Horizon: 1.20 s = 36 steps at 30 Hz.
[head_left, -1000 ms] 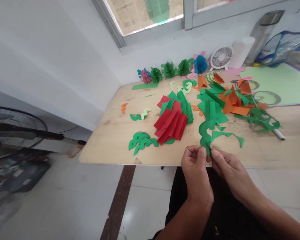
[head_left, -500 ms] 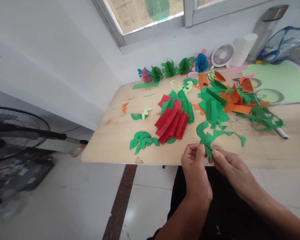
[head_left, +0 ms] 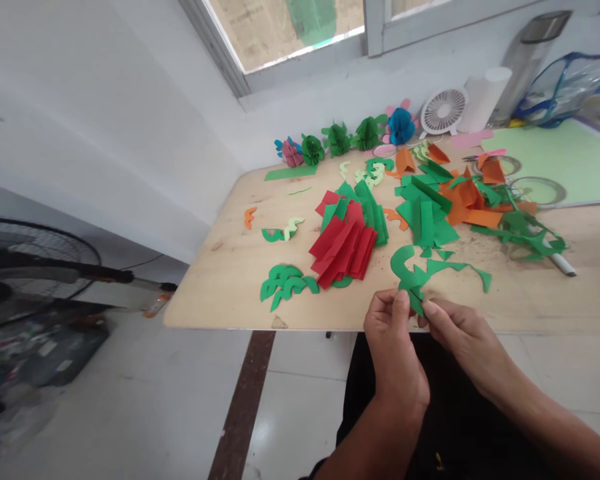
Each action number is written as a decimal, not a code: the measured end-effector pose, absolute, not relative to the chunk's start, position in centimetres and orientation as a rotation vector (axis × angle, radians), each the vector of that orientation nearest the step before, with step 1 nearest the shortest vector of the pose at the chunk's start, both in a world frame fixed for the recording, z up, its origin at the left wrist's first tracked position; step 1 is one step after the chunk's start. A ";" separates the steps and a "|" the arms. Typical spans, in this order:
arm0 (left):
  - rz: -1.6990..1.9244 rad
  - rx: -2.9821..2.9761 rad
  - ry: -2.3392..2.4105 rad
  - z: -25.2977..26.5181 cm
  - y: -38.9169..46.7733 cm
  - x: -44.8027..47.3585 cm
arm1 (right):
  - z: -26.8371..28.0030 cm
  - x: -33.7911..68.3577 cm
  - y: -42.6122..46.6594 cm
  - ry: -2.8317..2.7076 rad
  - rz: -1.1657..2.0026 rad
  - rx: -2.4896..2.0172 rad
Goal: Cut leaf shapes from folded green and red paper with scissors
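Note:
My left hand [head_left: 387, 320] pinches a curved, partly cut piece of green paper [head_left: 403, 263] between thumb and fingers, just above the table's front edge. Close beside it, my right hand [head_left: 453, 327] is closed, its thumb and fingertips at the paper's lower point. A thin dark blade, apparently of small scissors [head_left: 417, 296], shows against the green paper; the handles are hidden in my right hand. A thin green offcut [head_left: 460, 268] extends to the right of the held piece. Left of my hands lie stacked folded red papers [head_left: 345, 247] and several wavy green cutouts [head_left: 285, 283].
Green folded papers [head_left: 425, 217], orange papers [head_left: 465, 197] and a white marker [head_left: 563, 265] among scraps lie at right. Along the wall stand honeycomb paper figures [head_left: 338, 139], a small white fan [head_left: 444, 111] and a bottle [head_left: 530, 67]. A large fan [head_left: 30, 273] stands left of the table.
The held green paper has tilted and shifted very slightly left and down between my hands. Both hands keep their grip, and the things on the table stay put.

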<state>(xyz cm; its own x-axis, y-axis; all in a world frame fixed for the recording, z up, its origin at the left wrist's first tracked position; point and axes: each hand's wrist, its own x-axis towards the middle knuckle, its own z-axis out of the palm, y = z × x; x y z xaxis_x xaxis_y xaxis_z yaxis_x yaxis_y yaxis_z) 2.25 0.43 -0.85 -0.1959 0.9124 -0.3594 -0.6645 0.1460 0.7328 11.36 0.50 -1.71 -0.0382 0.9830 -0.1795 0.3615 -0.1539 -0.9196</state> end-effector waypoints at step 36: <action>1.393 0.320 1.036 -1.3 1.8 0.3 | -2.0 13.9 2.1 -1.350 0.927 -1.748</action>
<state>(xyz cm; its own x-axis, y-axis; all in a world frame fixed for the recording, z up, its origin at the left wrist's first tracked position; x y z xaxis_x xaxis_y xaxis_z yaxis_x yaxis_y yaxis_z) 0.28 1.80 -1.28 -0.1541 0.9013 -0.4049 -0.6474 0.2175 0.7304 13.88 2.05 -1.99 0.1892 0.9761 -0.1070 0.4506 -0.1831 -0.8738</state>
